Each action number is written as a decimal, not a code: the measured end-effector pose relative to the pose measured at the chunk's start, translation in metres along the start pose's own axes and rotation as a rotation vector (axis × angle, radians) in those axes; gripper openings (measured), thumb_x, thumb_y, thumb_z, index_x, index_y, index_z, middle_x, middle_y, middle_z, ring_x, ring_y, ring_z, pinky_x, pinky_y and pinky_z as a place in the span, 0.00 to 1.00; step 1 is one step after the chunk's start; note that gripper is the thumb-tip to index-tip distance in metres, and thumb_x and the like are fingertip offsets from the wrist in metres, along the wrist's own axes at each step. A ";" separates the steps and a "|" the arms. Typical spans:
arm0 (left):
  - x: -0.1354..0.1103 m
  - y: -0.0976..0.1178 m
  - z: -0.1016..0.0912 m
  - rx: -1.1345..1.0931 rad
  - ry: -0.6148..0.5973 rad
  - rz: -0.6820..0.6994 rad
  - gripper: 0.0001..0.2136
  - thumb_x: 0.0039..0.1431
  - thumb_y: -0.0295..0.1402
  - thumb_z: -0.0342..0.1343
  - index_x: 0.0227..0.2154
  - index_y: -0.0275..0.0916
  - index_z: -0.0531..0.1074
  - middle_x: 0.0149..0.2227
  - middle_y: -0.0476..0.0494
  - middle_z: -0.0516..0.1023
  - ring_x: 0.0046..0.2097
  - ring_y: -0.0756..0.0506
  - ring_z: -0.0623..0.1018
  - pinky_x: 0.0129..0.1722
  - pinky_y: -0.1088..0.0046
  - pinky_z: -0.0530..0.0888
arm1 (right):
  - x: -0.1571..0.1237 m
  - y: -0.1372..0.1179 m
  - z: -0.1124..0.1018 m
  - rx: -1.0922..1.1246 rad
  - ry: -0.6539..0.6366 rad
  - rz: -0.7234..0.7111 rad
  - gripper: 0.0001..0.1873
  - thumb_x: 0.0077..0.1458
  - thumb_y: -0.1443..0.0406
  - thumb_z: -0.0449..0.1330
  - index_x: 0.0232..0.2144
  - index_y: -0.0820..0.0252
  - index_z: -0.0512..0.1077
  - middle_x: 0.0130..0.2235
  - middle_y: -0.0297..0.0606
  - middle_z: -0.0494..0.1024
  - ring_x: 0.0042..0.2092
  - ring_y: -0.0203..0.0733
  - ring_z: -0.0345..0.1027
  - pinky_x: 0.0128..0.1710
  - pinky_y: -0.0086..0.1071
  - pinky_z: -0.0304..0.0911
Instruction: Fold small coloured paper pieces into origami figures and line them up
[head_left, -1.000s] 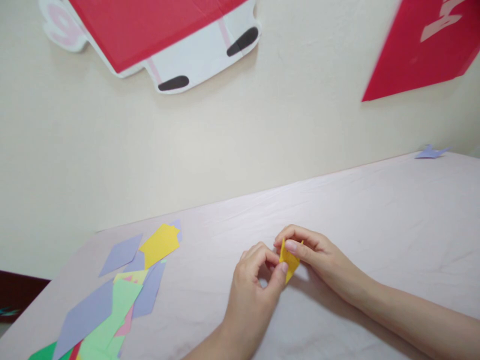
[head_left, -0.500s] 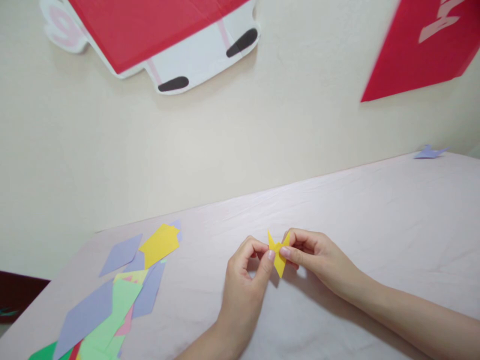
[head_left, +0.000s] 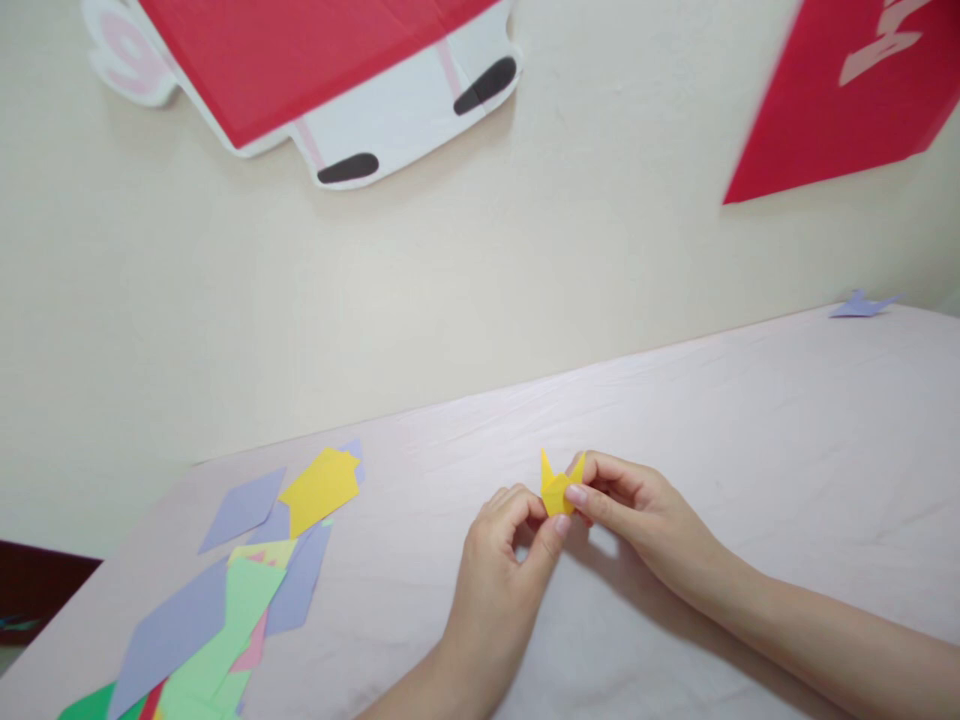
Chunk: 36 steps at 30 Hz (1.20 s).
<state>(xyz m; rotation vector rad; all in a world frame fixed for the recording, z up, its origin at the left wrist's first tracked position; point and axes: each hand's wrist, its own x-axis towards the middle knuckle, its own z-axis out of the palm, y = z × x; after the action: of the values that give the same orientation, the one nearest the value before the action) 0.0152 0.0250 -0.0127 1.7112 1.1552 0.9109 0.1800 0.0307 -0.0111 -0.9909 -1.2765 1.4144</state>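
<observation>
A small folded yellow origami piece (head_left: 556,492) is held between my two hands above the table, its two narrow points standing up. My left hand (head_left: 506,560) pinches its lower edge between thumb and forefinger. On the opposite side, my right hand (head_left: 637,505) grips it, the thumb lying on the front face and the fingers behind. The lower tip that would hang below is not visible; the piece ends at my left thumb. Parts of its right side are hidden by my right thumb.
Loose paper sheets lie at the left: a yellow sheet (head_left: 321,490), a purple sheet (head_left: 176,630) and a light green sheet (head_left: 251,605), overlapping others. A folded purple paper figure (head_left: 860,305) sits at the table's far right. Behind the pale tablecloth (head_left: 712,430) rises a wall with red decorations.
The yellow piece's lower point has been folded up out of sight, leaving a blunt bottom edge. My left hand has shifted slightly right, its thumb now at that bottom edge.
</observation>
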 end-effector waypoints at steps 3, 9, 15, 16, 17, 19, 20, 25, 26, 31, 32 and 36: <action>-0.001 0.001 0.000 0.016 -0.010 -0.002 0.11 0.64 0.37 0.54 0.26 0.41 0.68 0.30 0.49 0.71 0.35 0.46 0.70 0.37 0.71 0.65 | 0.002 -0.001 0.000 0.016 -0.003 -0.022 0.14 0.56 0.56 0.62 0.26 0.59 0.69 0.28 0.31 0.68 0.33 0.38 0.61 0.36 0.30 0.58; -0.003 0.005 0.001 0.124 -0.007 0.022 0.13 0.63 0.36 0.55 0.23 0.41 0.64 0.28 0.50 0.70 0.34 0.46 0.69 0.38 0.70 0.63 | 0.003 -0.002 0.000 0.015 -0.006 -0.063 0.13 0.56 0.59 0.63 0.24 0.59 0.69 0.28 0.32 0.69 0.33 0.37 0.61 0.37 0.31 0.58; -0.001 0.005 0.001 0.175 -0.050 0.050 0.08 0.62 0.34 0.56 0.27 0.41 0.69 0.31 0.49 0.74 0.37 0.44 0.71 0.41 0.68 0.64 | 0.000 -0.005 0.001 0.032 -0.019 -0.063 0.12 0.56 0.59 0.63 0.24 0.59 0.71 0.29 0.33 0.71 0.34 0.39 0.65 0.38 0.32 0.61; -0.001 0.005 0.001 0.173 -0.050 0.052 0.07 0.61 0.34 0.58 0.28 0.41 0.69 0.31 0.49 0.74 0.37 0.44 0.71 0.41 0.68 0.64 | 0.000 -0.005 0.001 0.027 -0.012 -0.064 0.12 0.56 0.59 0.63 0.24 0.59 0.71 0.29 0.33 0.71 0.34 0.39 0.65 0.38 0.32 0.61; -0.002 0.005 0.001 0.162 -0.044 0.053 0.06 0.59 0.34 0.60 0.29 0.41 0.70 0.32 0.49 0.74 0.37 0.44 0.71 0.41 0.68 0.65 | 0.000 -0.006 0.001 0.019 -0.001 -0.067 0.13 0.55 0.59 0.63 0.23 0.59 0.71 0.29 0.33 0.71 0.34 0.39 0.65 0.38 0.32 0.62; -0.002 0.005 0.000 0.105 -0.006 0.058 0.06 0.56 0.34 0.63 0.32 0.41 0.70 0.34 0.49 0.74 0.39 0.44 0.72 0.41 0.69 0.66 | 0.000 -0.005 0.001 0.004 0.024 -0.067 0.13 0.55 0.59 0.64 0.23 0.58 0.71 0.29 0.33 0.72 0.34 0.39 0.66 0.38 0.32 0.62; -0.003 0.005 -0.001 0.064 0.023 0.067 0.06 0.57 0.33 0.62 0.33 0.41 0.70 0.35 0.49 0.74 0.40 0.44 0.73 0.42 0.69 0.67 | 0.000 -0.005 0.000 0.000 0.031 -0.062 0.12 0.55 0.58 0.64 0.24 0.58 0.72 0.29 0.33 0.72 0.34 0.39 0.66 0.37 0.32 0.62; -0.004 0.005 -0.004 -0.052 0.160 0.133 0.02 0.62 0.32 0.56 0.33 0.43 0.69 0.34 0.52 0.73 0.38 0.48 0.73 0.39 0.74 0.68 | 0.000 -0.001 -0.001 -0.019 0.034 -0.026 0.09 0.54 0.57 0.64 0.31 0.57 0.74 0.29 0.32 0.72 0.32 0.37 0.66 0.34 0.30 0.62; -0.004 0.004 -0.004 -0.055 0.172 0.139 0.02 0.62 0.31 0.57 0.33 0.43 0.69 0.34 0.52 0.72 0.38 0.49 0.73 0.39 0.75 0.68 | 0.000 -0.001 -0.001 -0.028 0.040 -0.031 0.09 0.54 0.57 0.64 0.30 0.57 0.74 0.29 0.32 0.72 0.32 0.37 0.65 0.34 0.30 0.62; -0.003 0.003 -0.004 -0.078 0.158 0.142 0.02 0.63 0.30 0.57 0.34 0.43 0.70 0.34 0.53 0.74 0.39 0.49 0.74 0.41 0.75 0.68 | -0.001 -0.004 0.000 -0.100 0.021 -0.106 0.11 0.56 0.60 0.63 0.25 0.57 0.72 0.29 0.32 0.69 0.32 0.37 0.63 0.33 0.30 0.59; -0.002 0.003 -0.004 -0.081 0.153 0.142 0.02 0.63 0.30 0.57 0.34 0.43 0.71 0.34 0.53 0.74 0.39 0.49 0.74 0.41 0.75 0.68 | -0.002 -0.004 0.000 -0.118 0.016 -0.125 0.11 0.57 0.60 0.62 0.25 0.57 0.72 0.29 0.32 0.69 0.32 0.37 0.63 0.34 0.30 0.59; -0.003 0.003 -0.004 -0.079 0.158 0.146 0.02 0.63 0.30 0.57 0.33 0.43 0.71 0.34 0.53 0.74 0.38 0.50 0.73 0.41 0.75 0.68 | -0.002 -0.003 0.000 -0.183 0.018 -0.172 0.10 0.58 0.61 0.62 0.26 0.57 0.72 0.31 0.33 0.69 0.34 0.38 0.63 0.35 0.31 0.58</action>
<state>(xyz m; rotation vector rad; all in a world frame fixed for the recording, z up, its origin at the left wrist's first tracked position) 0.0119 0.0227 -0.0084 1.7002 1.0907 1.1849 0.1808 0.0282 -0.0082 -0.9866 -1.4612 1.1717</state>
